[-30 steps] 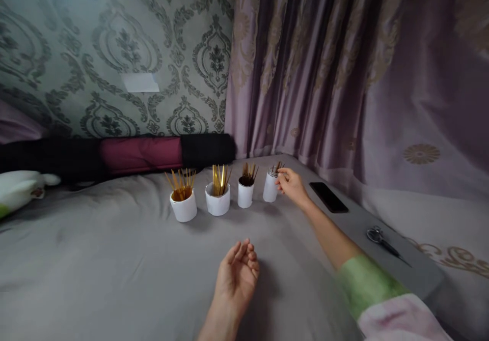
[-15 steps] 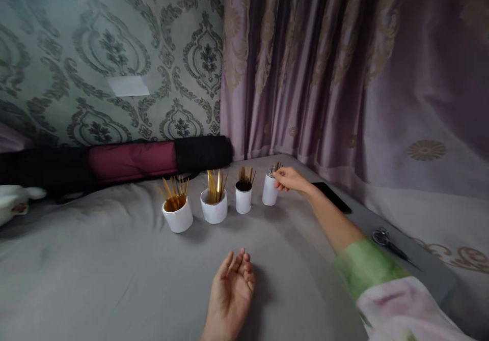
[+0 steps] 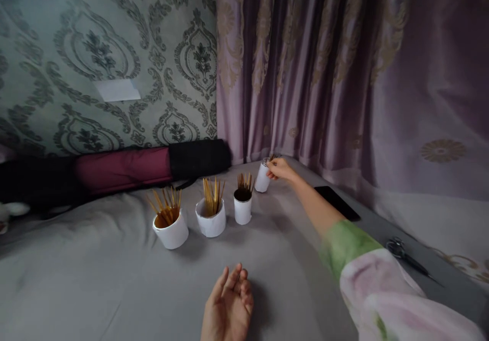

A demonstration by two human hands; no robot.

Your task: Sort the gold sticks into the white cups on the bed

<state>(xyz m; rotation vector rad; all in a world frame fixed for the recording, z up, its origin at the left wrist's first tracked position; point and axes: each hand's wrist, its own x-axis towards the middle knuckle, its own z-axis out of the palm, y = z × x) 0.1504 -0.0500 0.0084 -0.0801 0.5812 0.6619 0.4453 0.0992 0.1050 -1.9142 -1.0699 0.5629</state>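
— What has the right hand (image 3: 280, 168) got?

— Its fingers are closed round the upper part of the farthest white cup (image 3: 262, 177), the one with a few thin sticks poking out of its top. The cup sits at the fingertips, tipped a little, at the back of the grey bedsheet (image 3: 95, 275) close to the foot of the mauve curtain (image 3: 344, 76). Whether its base touches the sheet I cannot tell.

— And the left hand (image 3: 228, 308)?

— It rests on the sheet, palm up, fingers loosely curled and holding nothing. It lies well apart from the cups.

— What else stands near the gripping fingers?

— Just nearer than those fingers and to their left stand three more cups in a row: a narrow cup (image 3: 242, 206) with dark sticks closest to them, then a wider cup (image 3: 210, 220) with yellow sticks, then the outermost cup (image 3: 170, 227), its sticks fanned out.

— Anything on the other side?

— A dark phone (image 3: 338, 202) lies flat to the right of the forearm, and black scissors (image 3: 407, 254) lie beyond the green and pink sleeve (image 3: 367, 275). Behind the cups a maroon and black bolster (image 3: 126, 167) runs along the patterned wall.
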